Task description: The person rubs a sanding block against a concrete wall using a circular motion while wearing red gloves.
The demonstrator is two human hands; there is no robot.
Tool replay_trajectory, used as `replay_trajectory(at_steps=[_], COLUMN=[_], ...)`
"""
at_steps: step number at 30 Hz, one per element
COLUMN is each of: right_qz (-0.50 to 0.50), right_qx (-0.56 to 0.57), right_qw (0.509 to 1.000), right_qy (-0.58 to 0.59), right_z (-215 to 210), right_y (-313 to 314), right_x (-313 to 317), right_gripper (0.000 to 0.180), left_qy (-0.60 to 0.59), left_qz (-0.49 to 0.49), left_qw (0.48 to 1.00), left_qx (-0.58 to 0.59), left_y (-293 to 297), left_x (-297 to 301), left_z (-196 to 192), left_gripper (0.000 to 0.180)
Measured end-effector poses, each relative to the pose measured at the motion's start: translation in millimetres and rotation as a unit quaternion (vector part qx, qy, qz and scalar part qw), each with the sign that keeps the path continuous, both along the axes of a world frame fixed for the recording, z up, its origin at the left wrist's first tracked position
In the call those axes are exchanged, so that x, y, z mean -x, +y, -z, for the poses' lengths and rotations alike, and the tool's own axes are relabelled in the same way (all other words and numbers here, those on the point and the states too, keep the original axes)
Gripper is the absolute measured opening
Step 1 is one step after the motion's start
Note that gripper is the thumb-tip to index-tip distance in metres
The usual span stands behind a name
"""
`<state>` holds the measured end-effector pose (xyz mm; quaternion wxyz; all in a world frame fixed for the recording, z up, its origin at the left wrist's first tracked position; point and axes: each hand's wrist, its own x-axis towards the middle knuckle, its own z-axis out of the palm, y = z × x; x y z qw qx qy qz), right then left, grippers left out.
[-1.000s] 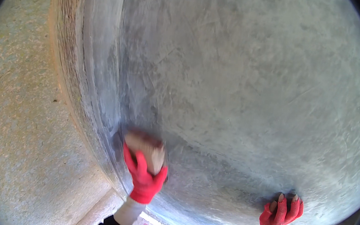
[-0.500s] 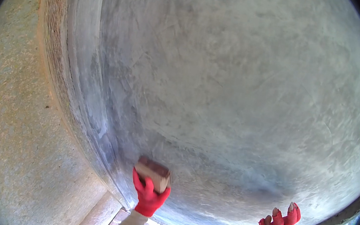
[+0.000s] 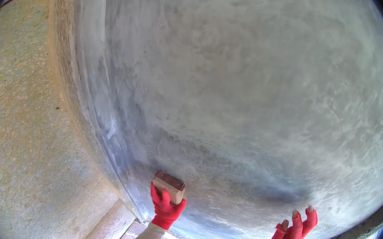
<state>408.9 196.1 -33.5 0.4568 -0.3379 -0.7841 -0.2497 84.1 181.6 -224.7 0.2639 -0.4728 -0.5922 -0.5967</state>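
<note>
Left hand [image 3: 166, 212], block [image 3: 170, 187]: lower on grey surface [image 3: 240, 101] | right hand [image 3: 289, 235]: fingertips lifted off

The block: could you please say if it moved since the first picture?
Yes: the block is farther right and lower, against the dark speck on the yellowish surface.

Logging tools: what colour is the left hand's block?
The block is tan with a reddish-brown far edge, clearest in the head view.

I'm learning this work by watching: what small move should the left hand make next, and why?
Probably slide the block rightward along the gray surface: the left hand grips it there, and a darker patch shows farther right. The right hand holds nothing.
</note>
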Motion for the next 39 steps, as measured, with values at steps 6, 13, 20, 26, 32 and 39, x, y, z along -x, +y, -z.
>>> replay_trajectory(at_steps=[6,13,20,26,32,39], right_qz=[0.0,-0.015,-0.047,-0.022,-0.064,-0.047], right_qx=[0.022,0.032,0.058,0.047,0.075,0.101], right_qw=[1.0,0.999,0.997,0.998,0.993,0.992], right_qy=[-0.01,0.028,0.025,0.026,0.065,0.052], right_z=[2.4,-1.1,4.2,2.5,11.3,20.5], right_y=[1.4,-2.4,-11.2,-8.7,-10.4,-14.8], right_x=[-15.3,-14.4,-16.2,-22.8,-15.1,-28.7], right_gripper=[0.039,0.037,0.038,0.036,0.037,0.039], left_qy=[0.082,0.078,0.03,0.11,0.087,0.088], left_qz=[-0.008,-0.017,0.041,-0.015,0.034,0.043], left_qw=[0.995,0.995,0.998,0.992,0.995,0.995], left_qx=[-0.06,-0.052,-0.045,-0.051,0.044,-0.015], left_y=[22.6,21.9,15.5,26.6,6.2,19.5], left_x=[19.8,-3.1,-32.0,-34.5,-63.4,-84.3], left_z=[-177.9,-109.8,-37.1,-188.3,-19.9,-144.0], left_gripper=[0.094,0.094,0.098,0.093,0.112,0.103])
